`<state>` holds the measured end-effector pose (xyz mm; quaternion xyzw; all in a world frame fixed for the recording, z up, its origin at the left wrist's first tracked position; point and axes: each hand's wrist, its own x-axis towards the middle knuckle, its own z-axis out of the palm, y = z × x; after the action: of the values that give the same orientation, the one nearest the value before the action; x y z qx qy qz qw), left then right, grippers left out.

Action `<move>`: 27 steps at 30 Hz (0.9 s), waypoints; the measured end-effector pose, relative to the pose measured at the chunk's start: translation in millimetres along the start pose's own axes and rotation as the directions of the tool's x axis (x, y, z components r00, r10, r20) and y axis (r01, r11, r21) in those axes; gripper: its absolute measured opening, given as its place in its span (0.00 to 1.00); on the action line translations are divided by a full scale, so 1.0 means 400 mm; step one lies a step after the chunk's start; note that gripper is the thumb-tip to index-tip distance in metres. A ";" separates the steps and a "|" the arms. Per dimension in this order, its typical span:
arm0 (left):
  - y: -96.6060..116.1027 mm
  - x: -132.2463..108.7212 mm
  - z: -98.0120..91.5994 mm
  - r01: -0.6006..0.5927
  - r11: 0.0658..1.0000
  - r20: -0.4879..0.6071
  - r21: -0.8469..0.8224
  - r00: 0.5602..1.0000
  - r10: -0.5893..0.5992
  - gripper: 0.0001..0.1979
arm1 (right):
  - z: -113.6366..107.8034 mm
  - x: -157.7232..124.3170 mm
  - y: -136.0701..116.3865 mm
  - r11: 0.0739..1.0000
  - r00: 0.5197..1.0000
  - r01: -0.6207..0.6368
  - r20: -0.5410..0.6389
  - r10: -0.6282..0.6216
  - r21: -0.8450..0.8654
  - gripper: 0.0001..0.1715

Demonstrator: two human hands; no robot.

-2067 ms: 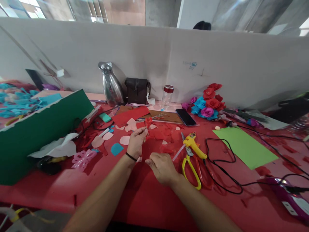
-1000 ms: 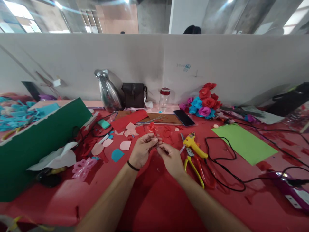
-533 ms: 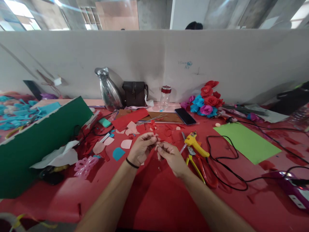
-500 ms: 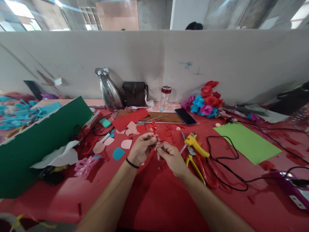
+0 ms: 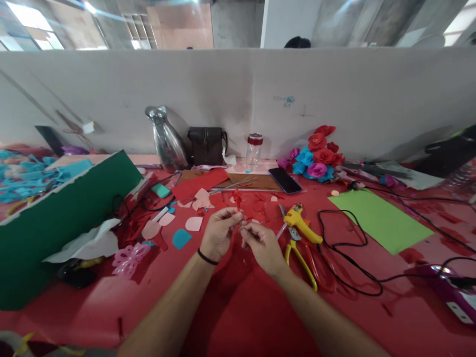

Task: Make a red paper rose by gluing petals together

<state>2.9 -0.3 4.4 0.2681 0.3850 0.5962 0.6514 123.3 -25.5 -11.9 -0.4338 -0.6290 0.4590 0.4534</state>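
Red pc [image 5: 237, 197] juts from pinched L hand [image 5: 219, 234].

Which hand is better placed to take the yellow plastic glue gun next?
Right hand, probably: the yellow plastic glue gun lies just to its right, while the left hand is farther away.

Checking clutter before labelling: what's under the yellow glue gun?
Scissors: a blade tip and the handles show past the glue gun. What lies directly beneath its body is covered, can't tell.
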 end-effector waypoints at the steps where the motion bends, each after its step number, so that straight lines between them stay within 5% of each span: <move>1: 0.000 0.000 0.001 0.000 1.000 0.008 -0.001 1.000 0.000 0.15 | 0.000 0.000 0.000 1.000 1.000 0.002 -0.007 -0.002 -0.004 0.15; 18: 0.000 -0.011 0.005 -0.058 0.998 0.128 -0.039 0.990 0.062 0.12 | 0.002 -0.005 0.016 0.966 0.979 0.106 -0.146 -0.143 -0.236 0.13; 27: -0.008 -0.017 0.013 0.018 0.994 0.063 -0.107 0.998 -0.011 0.11 | -0.001 -0.006 0.006 0.963 0.988 0.073 -0.116 -0.106 -0.259 0.13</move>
<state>9.1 -7.0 6.2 0.2482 0.3339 0.6028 0.6809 124.6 -27.2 -14.6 -0.4879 -0.6711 0.3248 0.4541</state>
